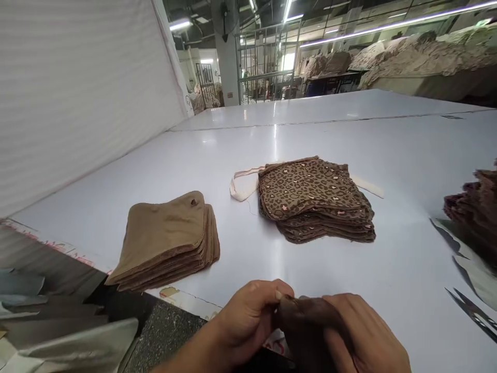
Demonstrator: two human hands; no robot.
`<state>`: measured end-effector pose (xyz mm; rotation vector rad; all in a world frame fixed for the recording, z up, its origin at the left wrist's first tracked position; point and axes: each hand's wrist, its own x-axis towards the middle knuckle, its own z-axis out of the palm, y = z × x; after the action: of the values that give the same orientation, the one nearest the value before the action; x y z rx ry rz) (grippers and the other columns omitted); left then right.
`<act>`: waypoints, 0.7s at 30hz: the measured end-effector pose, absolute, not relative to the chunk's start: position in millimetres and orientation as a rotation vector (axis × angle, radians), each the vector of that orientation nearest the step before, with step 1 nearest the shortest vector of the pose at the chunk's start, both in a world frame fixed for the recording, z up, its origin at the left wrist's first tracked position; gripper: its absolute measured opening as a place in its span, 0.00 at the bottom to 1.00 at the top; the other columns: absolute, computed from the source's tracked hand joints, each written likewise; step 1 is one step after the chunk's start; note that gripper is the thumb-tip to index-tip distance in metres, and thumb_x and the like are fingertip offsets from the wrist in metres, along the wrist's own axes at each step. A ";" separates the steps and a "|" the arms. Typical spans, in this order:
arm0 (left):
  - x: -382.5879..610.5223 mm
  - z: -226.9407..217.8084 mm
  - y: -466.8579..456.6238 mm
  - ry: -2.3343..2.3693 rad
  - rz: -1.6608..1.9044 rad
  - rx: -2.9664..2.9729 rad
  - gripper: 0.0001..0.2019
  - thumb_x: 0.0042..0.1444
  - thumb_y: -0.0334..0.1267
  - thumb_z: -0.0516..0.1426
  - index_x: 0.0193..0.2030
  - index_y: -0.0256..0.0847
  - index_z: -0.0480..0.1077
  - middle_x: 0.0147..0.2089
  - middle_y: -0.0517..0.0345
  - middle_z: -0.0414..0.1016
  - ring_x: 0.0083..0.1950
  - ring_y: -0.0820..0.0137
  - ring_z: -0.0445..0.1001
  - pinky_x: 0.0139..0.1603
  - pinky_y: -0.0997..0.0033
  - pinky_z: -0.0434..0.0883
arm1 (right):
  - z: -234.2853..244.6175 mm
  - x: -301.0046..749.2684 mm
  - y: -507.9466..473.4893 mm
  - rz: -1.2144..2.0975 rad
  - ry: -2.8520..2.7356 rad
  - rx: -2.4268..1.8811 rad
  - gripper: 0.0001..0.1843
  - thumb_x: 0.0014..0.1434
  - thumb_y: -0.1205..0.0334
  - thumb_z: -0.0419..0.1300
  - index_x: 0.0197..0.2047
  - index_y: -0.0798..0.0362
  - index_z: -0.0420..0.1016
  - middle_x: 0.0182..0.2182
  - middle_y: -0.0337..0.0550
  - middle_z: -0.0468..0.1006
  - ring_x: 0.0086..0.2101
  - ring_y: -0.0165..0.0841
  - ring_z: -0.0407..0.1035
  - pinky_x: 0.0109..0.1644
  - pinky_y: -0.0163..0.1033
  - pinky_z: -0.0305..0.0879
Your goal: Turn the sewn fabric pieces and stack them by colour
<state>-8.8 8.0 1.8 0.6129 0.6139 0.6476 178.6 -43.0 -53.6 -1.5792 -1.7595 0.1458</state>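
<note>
Close to the table's front edge, my left hand (pixel 258 316) pinches the upper left corner of a dark brown fabric piece (pixel 305 331). My right hand (pixel 363 331) is closed around the right side of that same piece, which hangs down between the hands. Its lower part runs out of the picture. Beyond my hands lies a stack of leopard-print fabric pieces (pixel 310 189), with a pale strip (pixel 243 189) looped out on its left. To the left, a stack of plain brown fabric pieces (pixel 166 233) reaches over the table edge; a small dark spot shows on its top piece.
An opened pair of scissors (pixel 473 313) rests on the white table (pixel 240 140) at the right. Near it are a ragged dark fabric pile (pixel 476 212) and pale paper (pixel 473 264). A white sheet (pixel 89 88) rises along the left. Fabric heaps (pixel 430 57) stand behind.
</note>
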 end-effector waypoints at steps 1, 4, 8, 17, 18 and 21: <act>-13.2 8.9 6.0 0.508 0.642 0.632 0.20 0.39 0.46 0.63 0.14 0.37 0.58 0.27 0.57 0.61 0.28 0.74 0.61 0.36 0.71 0.62 | -56.4 183.5 -37.9 0.146 -1.653 -1.674 0.10 0.58 0.54 0.51 0.32 0.48 0.70 0.26 0.42 0.71 0.28 0.37 0.67 0.29 0.40 0.63; -26.3 23.0 10.6 0.386 0.760 0.901 0.28 0.41 0.58 0.61 0.10 0.39 0.55 0.28 0.53 0.62 0.30 0.69 0.63 0.40 0.63 0.66 | -56.2 191.9 -29.2 0.178 -1.493 -1.777 0.13 0.59 0.52 0.50 0.32 0.49 0.70 0.25 0.42 0.72 0.26 0.37 0.68 0.27 0.39 0.64; -20.8 8.6 29.4 0.819 0.970 1.046 0.19 0.51 0.56 0.58 0.33 0.38 0.70 0.37 0.53 0.66 0.42 0.66 0.65 0.45 0.66 0.63 | -39.5 180.0 -33.8 0.718 -1.331 -1.490 0.15 0.59 0.48 0.50 0.30 0.47 0.70 0.25 0.38 0.70 0.26 0.34 0.68 0.28 0.34 0.67; 1.8 2.5 8.4 0.776 0.712 1.382 0.09 0.47 0.35 0.59 0.36 0.37 0.67 0.40 0.54 0.64 0.38 0.70 0.63 0.39 0.70 0.61 | -56.2 150.5 -18.4 1.095 -1.051 -1.409 0.15 0.54 0.48 0.55 0.22 0.48 0.64 0.17 0.38 0.67 0.18 0.34 0.64 0.18 0.36 0.63; 1.0 4.4 7.8 0.799 0.724 1.402 0.10 0.46 0.34 0.59 0.38 0.38 0.67 0.40 0.55 0.64 0.38 0.70 0.62 0.39 0.70 0.61 | -56.9 145.9 -15.6 1.084 -1.060 -1.414 0.15 0.53 0.48 0.54 0.21 0.47 0.63 0.16 0.38 0.66 0.17 0.33 0.63 0.16 0.35 0.61; 1.3 3.6 9.1 0.802 0.803 1.462 0.15 0.45 0.32 0.60 0.42 0.39 0.68 0.40 0.56 0.63 0.40 0.69 0.62 0.43 0.69 0.61 | -51.9 133.2 -12.5 1.054 -1.107 -1.443 0.11 0.51 0.53 0.57 0.23 0.48 0.65 0.16 0.35 0.67 0.17 0.31 0.62 0.15 0.33 0.59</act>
<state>1.3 9.1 3.6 1.4617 0.8017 0.8025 133.2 -12.5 -51.9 -1.4425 -1.1065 1.0538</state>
